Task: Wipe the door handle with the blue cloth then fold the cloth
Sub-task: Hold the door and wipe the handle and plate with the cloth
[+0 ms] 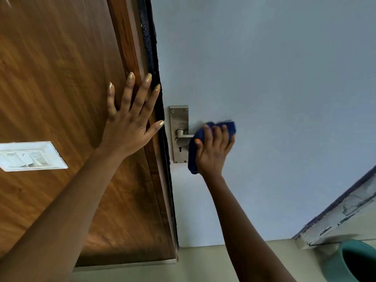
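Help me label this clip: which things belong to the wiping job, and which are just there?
Job: blue cloth, held by the right hand; door handle on its metal plate; left hand flat on the wooden frame.

Just there: switch plate, green bucket.

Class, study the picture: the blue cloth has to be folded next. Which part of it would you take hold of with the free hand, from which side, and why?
Probably the loose lower end of the blue cloth, hanging below the right hand, taken from the left or below with the left hand. The rest is pinned under the right palm over the door handle; only that edge hangs free.
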